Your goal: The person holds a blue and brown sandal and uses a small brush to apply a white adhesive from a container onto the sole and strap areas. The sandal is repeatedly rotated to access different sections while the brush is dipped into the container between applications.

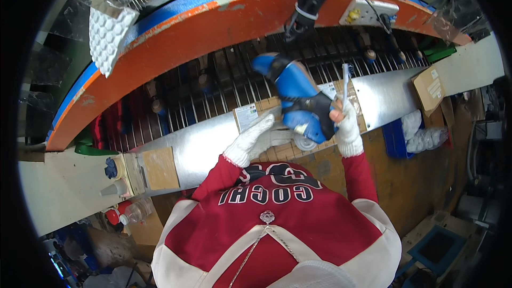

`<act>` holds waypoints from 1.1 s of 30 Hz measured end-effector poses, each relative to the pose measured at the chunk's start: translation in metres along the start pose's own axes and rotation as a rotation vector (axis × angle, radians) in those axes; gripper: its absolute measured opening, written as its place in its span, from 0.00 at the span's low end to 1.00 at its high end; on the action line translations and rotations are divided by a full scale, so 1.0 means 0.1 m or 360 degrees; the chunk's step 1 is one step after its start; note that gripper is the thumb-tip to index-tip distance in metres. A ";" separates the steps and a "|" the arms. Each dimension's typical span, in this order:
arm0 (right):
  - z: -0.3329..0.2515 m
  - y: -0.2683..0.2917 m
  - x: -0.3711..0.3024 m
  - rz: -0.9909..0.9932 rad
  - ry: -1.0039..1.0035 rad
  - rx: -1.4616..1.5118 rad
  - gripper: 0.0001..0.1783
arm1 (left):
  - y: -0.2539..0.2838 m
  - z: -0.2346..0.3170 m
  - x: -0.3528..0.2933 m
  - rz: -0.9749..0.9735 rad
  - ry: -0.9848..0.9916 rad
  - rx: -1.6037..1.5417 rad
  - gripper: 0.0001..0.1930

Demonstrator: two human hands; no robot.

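Two gloved hands at blue shoe (296,97); left hand (252,140) cups its heel end from below; right hand (343,120) pinches thin white stick (345,79) upright beside shoe; shoe's long axis runs away from body, above metal bench (202,146).

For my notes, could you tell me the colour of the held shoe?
The shoe is blue and black, in the head view.

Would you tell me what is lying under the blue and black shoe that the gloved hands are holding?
Under the blue and black shoe lies a wooden board on the metal bench, with a white roll partly showing. The shoe and left hand cover the rest.
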State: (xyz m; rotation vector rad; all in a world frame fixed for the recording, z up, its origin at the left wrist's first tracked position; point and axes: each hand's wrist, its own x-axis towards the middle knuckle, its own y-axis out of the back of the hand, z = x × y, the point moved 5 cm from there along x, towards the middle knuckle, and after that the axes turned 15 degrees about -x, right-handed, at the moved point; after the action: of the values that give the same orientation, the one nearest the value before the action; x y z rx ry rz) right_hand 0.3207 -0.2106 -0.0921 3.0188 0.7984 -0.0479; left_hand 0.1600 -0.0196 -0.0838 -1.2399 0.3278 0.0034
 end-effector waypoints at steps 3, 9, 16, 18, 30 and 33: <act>-0.10 -0.09 -0.42 -0.0277 -0.0016 -0.0104 0.39 | 0.00 -0.23 -0.15 0.0035 -0.0150 -0.0108 0.36; 0.17 0.22 -0.97 0.0188 0.0150 -0.0791 0.18 | 0.23 -0.45 -0.55 0.0102 -0.0148 -0.0125 0.39; 0.73 0.48 -1.49 0.0088 -0.0046 -0.2082 0.07 | -0.19 -0.05 -1.12 -0.0045 -0.1403 0.0300 0.64; 0.80 0.47 -1.52 0.0259 -0.0016 -0.2179 0.08 | -0.29 0.03 -1.26 0.0036 -0.1672 0.0450 0.66; 1.04 0.24 -1.22 0.0415 0.0267 -0.2526 0.06 | -0.57 0.29 -1.50 -0.0381 -0.2078 -0.0019 0.41; 1.02 0.22 -1.23 0.0371 0.0269 -0.2584 0.06 | -0.61 0.28 -1.50 -0.0394 -0.2070 -0.0013 0.38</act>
State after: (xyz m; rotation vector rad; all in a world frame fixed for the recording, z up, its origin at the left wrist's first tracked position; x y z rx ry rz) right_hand 0.2220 -0.2928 -0.1901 1.5160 0.1906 0.5552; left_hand 0.0354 0.0126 0.0178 -1.0511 -0.9490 0.5717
